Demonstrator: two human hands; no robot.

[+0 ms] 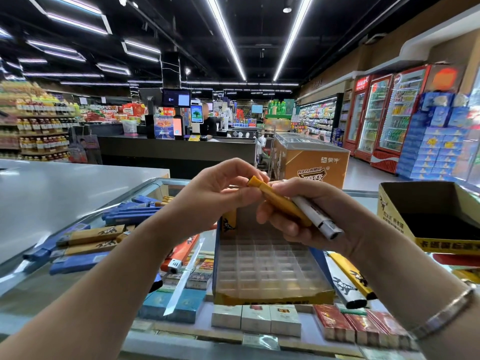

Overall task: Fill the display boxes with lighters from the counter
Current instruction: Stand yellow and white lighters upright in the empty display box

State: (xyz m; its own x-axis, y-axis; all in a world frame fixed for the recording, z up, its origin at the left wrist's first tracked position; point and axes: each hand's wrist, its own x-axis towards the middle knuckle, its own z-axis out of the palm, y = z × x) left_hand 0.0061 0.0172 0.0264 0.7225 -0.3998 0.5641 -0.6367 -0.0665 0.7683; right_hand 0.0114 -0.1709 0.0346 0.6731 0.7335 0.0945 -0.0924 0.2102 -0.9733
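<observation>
My right hand [306,216] grips two lighters above the display box: an orange lighter [278,200] and a white lighter [318,218]. My left hand [215,193] pinches the top end of the orange lighter. Below them lies an open display box [267,266] with a clear grid of slots, one orange lighter [230,219] standing in its far left corner. Loose blue lighters [130,213] and tan lighters [93,236] lie on the glass counter [39,289] at the left. A red lighter [181,252] lies beside the box's left wall. A white lighter [342,284] and a yellow lighter [354,275] lie at its right.
A second display box [405,211], yellow outside and dark inside, stands at the right. Cigarette packs [255,319] show under the glass. A grey counter [65,183] lies at the left. Beyond are a checkout desk with a person, a chest freezer [311,157] and drink fridges [384,113].
</observation>
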